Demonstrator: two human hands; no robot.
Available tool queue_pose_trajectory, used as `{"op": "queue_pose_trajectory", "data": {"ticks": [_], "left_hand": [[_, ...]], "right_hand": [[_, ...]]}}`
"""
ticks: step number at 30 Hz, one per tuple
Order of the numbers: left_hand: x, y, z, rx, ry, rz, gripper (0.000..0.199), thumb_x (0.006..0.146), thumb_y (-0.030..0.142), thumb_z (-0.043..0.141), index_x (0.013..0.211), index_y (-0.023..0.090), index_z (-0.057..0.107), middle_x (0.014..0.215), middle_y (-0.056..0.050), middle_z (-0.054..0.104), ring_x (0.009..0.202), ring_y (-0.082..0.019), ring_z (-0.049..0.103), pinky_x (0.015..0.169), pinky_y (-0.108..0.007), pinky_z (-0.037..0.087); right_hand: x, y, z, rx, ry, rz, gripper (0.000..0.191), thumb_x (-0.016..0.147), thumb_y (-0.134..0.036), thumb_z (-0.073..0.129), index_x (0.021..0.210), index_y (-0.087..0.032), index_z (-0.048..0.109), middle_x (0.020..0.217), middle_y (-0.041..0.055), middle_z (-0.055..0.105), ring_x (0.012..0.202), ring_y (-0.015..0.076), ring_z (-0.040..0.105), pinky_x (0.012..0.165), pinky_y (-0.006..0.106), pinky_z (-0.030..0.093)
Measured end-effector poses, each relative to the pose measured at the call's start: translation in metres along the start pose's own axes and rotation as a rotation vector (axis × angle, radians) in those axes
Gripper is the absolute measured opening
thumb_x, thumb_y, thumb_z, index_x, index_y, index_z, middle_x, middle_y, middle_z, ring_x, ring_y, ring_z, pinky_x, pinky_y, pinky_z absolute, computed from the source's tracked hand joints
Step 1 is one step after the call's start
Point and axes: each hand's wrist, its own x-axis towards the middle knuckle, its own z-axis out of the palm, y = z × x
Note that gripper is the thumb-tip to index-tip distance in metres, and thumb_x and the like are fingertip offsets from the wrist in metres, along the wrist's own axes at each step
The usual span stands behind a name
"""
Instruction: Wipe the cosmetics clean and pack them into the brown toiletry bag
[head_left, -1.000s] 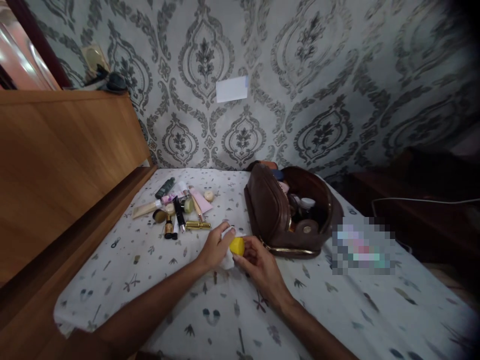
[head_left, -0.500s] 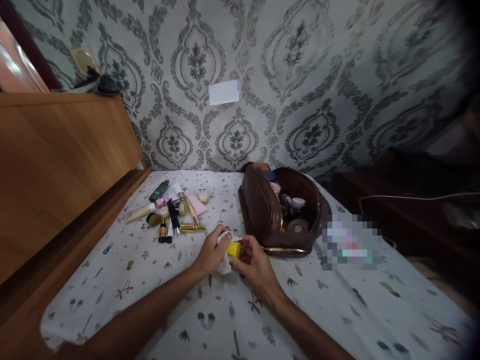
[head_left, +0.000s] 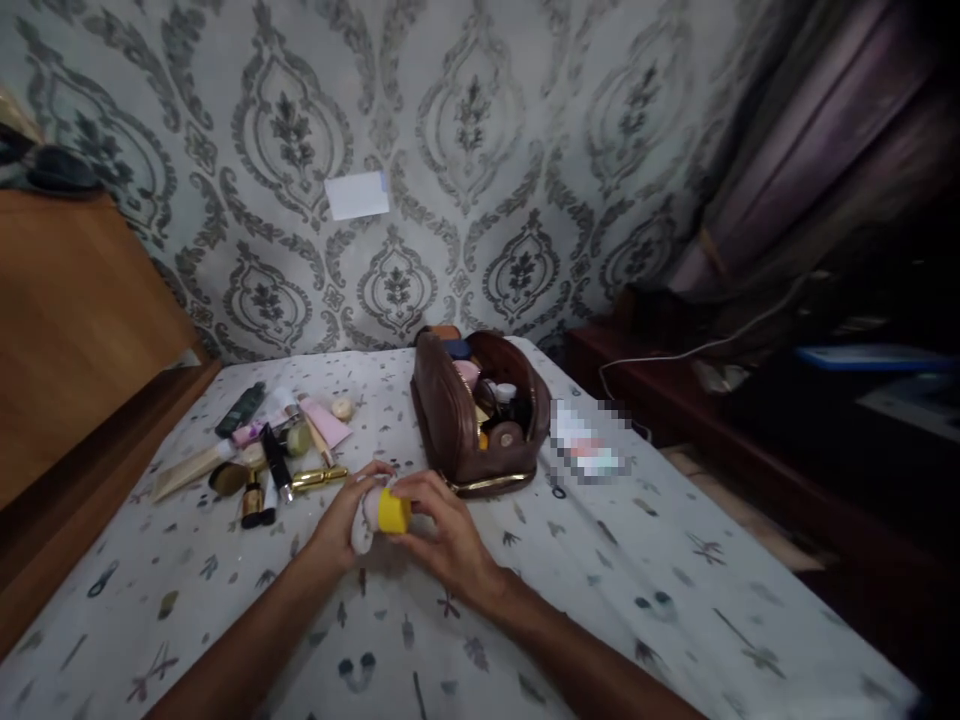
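Observation:
My left hand (head_left: 339,522) is closed round a white wipe (head_left: 363,536) and the pale body of a small container, which is mostly hidden. The container's yellow cap (head_left: 394,511) points to the right. The thumb and fingers of my right hand (head_left: 450,535) pinch that cap from the right side. Just beyond my hands stands an unzipped brown cosmetic bag (head_left: 442,420), filled with jars and compacts. Left of my hands lies a gold tube (head_left: 319,478), near a black tube (head_left: 276,462) and a small dark dropper bottle (head_left: 253,502).
More cosmetics lie at the left: a pink tube (head_left: 326,420), a dark green bottle (head_left: 241,410), a cream tube (head_left: 187,472) and a brush (head_left: 225,480). A pixelated item (head_left: 589,442) lies right of the bag. A wooden cabinet (head_left: 82,330) borders the left side, and a patterned wall stands behind.
The head view has swung right, so everything sits further left. My right fingers have closed onto the yellow cap, and more of the container's pale body shows beside the wipe.

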Motion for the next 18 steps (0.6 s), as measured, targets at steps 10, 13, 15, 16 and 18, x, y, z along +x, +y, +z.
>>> {"op": "queue_pose_trajectory", "data": {"ticks": [10, 13, 15, 16, 18], "left_hand": [[0.016, 0.089, 0.039, 1.027, -0.148, 0.757, 0.052, 0.075, 0.009, 0.040, 0.123, 0.023, 0.058, 0.103, -0.005, 0.061, 0.098, -0.021, 0.059, 0.087, -0.033, 0.047], [0.030, 0.113, 0.067, 1.504, -0.157, 0.866, 0.051, 0.082, 0.010, 0.039, 0.127, 0.025, 0.056, 0.103, -0.006, 0.056, 0.084, -0.022, 0.062, 0.073, -0.032, 0.051], [0.039, 0.118, 0.080, 1.712, -0.167, 0.888, 0.047, 0.083, 0.012, 0.041, 0.124, 0.028, 0.057, 0.101, -0.006, 0.056, 0.079, -0.022, 0.063, 0.065, -0.032, 0.050], [0.043, 0.118, 0.084, 1.778, -0.189, 0.888, 0.046, 0.083, 0.012, 0.043, 0.123, 0.029, 0.058, 0.100, -0.005, 0.057, 0.077, -0.022, 0.063, 0.063, -0.031, 0.050], [0.049, 0.115, 0.085, 1.854, -0.229, 0.884, 0.044, 0.082, 0.012, 0.044, 0.120, 0.029, 0.058, 0.099, -0.005, 0.057, 0.074, -0.022, 0.064, 0.056, -0.030, 0.047]], "right_hand": [[0.015, -0.047, -0.067, 0.066, 0.388, 0.059, 0.037, 0.078, -0.030, 0.073, 0.112, -0.025, 0.059, 0.108, 0.0060, 0.061, 0.093, 0.0177, 0.063, 0.075, 0.028, 0.056], [0.030, -0.053, -0.099, 0.067, 0.485, 0.096, 0.038, 0.079, -0.032, 0.073, 0.112, -0.025, 0.057, 0.104, 0.0044, 0.064, 0.092, 0.0179, 0.064, 0.078, 0.030, 0.055], [0.040, -0.052, -0.117, 0.059, 0.513, 0.112, 0.036, 0.079, -0.034, 0.073, 0.109, -0.024, 0.056, 0.102, 0.0033, 0.066, 0.092, 0.0175, 0.064, 0.078, 0.030, 0.055], [0.043, -0.050, -0.124, 0.057, 0.518, 0.116, 0.036, 0.078, -0.034, 0.074, 0.108, -0.024, 0.056, 0.101, 0.0029, 0.066, 0.092, 0.0171, 0.065, 0.077, 0.029, 0.055], [0.048, -0.045, -0.136, 0.054, 0.522, 0.121, 0.036, 0.078, -0.035, 0.074, 0.107, -0.024, 0.056, 0.100, 0.0023, 0.066, 0.091, 0.0162, 0.065, 0.077, 0.028, 0.056]]}}
